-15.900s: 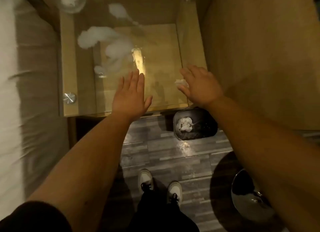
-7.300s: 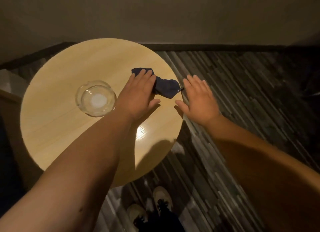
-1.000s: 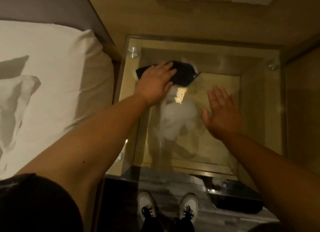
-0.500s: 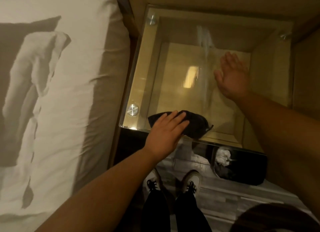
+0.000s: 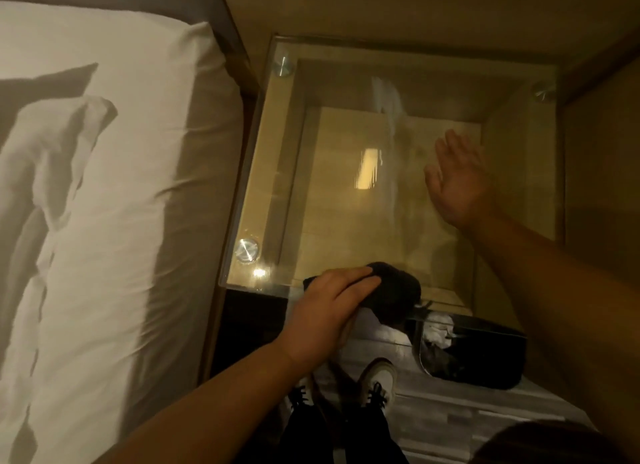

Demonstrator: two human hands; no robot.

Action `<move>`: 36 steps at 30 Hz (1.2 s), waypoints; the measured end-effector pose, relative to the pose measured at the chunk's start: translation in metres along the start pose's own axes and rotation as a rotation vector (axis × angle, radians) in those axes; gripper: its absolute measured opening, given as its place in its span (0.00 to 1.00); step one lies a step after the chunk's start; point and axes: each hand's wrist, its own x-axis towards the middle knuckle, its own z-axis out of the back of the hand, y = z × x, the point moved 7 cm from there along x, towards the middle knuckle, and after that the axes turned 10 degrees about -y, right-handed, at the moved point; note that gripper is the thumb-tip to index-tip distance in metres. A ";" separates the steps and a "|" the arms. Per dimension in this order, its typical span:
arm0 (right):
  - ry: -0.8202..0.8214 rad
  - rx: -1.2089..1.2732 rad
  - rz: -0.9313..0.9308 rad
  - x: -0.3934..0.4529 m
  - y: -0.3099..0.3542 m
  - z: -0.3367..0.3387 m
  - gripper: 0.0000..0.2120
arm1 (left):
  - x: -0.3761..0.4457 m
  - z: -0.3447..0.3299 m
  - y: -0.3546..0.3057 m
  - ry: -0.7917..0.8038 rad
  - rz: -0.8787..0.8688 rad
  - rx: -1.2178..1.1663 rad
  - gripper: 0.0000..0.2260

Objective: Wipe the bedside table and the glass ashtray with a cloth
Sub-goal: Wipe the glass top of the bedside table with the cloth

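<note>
The bedside table has a glass top over a wooden box frame, with round metal studs at its corners. A dark cloth lies at the table's near edge, hanging partly past it. My left hand presses down on the cloth's left part, fingers covering it. My right hand rests flat and open on the glass at the right side. A faint white streak marks the glass towards the back. No ashtray is in view.
A bed with white sheets and a pillow runs along the left of the table. A black bin holding crumpled white tissue stands on the grey floor under the table's front right. My shoes are below the near edge.
My left hand dragged the cloth from the back of the glass to the near edge, where it now overhangs. The white patch in the middle is gone. My right hand stayed flat on the glass.
</note>
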 end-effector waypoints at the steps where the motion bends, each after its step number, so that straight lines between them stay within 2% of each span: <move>1: -0.001 -0.008 -0.005 0.000 0.000 0.000 0.28 | 0.023 0.008 0.005 -0.053 0.003 -0.013 0.17; 4: -0.007 -0.031 -0.035 0.002 0.001 0.000 0.27 | 0.111 0.031 0.033 -0.204 0.040 0.047 0.18; 8: -0.067 -0.041 -0.009 0.002 0.004 0.000 0.27 | 0.243 0.045 0.090 -0.264 0.097 0.207 0.19; 10: -0.065 -0.055 -0.021 0.002 0.001 -0.003 0.27 | 0.302 0.040 0.114 -0.234 0.101 0.246 0.20; 14: -0.103 -0.063 -0.008 0.003 0.001 -0.003 0.27 | 0.362 0.002 0.142 -0.004 0.066 0.304 0.21; 18: -0.136 -0.069 0.002 0.000 0.002 -0.002 0.26 | 0.354 -0.013 0.140 0.024 -0.065 0.417 0.21; 22: -0.109 -0.054 -0.002 0.000 0.003 -0.003 0.27 | 0.326 -0.015 0.123 0.039 -0.099 0.433 0.21; 26: -0.114 0.034 0.008 -0.001 0.005 0.001 0.26 | 0.249 -0.029 0.093 0.082 -0.098 0.435 0.21; 31: -0.132 0.294 -0.067 -0.008 -0.012 0.022 0.25 | 0.141 -0.035 0.056 0.098 -0.088 0.380 0.21; 36: -0.049 0.020 -0.070 -0.044 -0.052 0.027 0.23 | 0.055 -0.053 0.017 0.154 -0.074 0.350 0.22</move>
